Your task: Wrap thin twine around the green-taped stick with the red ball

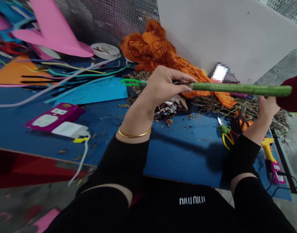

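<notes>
The desk [174, 165] is messy. Left grip [160, 85] pinches a green stick [226, 88]; right grip [268, 106], can't say. Loosened, it may fall.

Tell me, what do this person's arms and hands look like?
The left hand and right hand wear no gloves. A thin, gold-coloured bangle circles the left wrist. Black sleeves cover both arms, each broken by a bare gap partway along.

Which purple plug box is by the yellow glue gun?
The right plug box, at the table's right end, just below the yellow glue gun. The left plug box lies far from it, beside a white adapter.
</notes>
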### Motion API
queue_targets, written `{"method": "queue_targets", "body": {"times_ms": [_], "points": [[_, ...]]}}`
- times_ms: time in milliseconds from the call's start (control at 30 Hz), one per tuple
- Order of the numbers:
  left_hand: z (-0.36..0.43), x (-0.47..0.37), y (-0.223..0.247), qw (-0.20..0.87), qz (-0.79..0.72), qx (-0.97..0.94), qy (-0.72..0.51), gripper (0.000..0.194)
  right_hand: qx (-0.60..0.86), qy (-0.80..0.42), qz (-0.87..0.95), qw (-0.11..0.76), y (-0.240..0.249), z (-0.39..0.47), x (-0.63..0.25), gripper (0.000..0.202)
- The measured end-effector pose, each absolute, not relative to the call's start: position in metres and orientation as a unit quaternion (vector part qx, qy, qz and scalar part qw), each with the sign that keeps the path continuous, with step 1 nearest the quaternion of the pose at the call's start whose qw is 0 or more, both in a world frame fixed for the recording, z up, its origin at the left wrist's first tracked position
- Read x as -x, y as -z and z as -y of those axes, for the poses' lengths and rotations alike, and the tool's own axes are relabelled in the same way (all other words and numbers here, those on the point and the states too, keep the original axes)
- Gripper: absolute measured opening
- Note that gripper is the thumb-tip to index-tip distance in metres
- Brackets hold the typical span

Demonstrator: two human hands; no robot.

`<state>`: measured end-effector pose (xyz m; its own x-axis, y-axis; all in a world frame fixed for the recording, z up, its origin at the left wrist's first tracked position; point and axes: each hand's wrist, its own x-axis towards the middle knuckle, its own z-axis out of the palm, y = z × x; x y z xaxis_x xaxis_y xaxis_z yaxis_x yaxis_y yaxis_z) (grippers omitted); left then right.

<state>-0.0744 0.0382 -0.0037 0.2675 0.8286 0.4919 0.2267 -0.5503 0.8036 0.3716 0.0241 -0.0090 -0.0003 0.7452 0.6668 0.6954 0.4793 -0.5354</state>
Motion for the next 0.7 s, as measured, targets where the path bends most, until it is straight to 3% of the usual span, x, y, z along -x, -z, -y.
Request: {"method": "queue_targets", "body": {"times_ms": [100,200,333,467,600,700], "points": [[-0.030,0.064,0.001,0.337,-0.356,-0.718,-0.494,0.030,0.587,0.031,0.643,0.491,0.002,-0.026,-0.349,0.019],[-0.022,0.054,-0.001,0.357,-0.342,-0.704,-0.509,0.027,0.628,-0.014,0.600,0.495,-0.002,-0.021,-0.294,0.014],[-0.016,0.045,-0.001,0.340,-0.347,-0.711,-0.508,0.027,0.409,-0.264,0.708,0.512,0.010,-0.015,-0.194,0.034],[-0.016,0.042,0.001,0.340,-0.344,-0.717,-0.502,0.027,0.344,-0.348,0.731,0.476,0.025,-0.011,-0.141,0.054],[-0.020,0.044,0.002,0.352,-0.359,-0.692,-0.517,0.027,0.408,-0.249,0.763,0.435,0.013,0.010,-0.143,0.052],[-0.024,0.044,0.003,0.371,-0.365,-0.666,-0.534,0.031,0.398,-0.124,0.768,0.486,-0.003,0.031,-0.147,0.047]]}}
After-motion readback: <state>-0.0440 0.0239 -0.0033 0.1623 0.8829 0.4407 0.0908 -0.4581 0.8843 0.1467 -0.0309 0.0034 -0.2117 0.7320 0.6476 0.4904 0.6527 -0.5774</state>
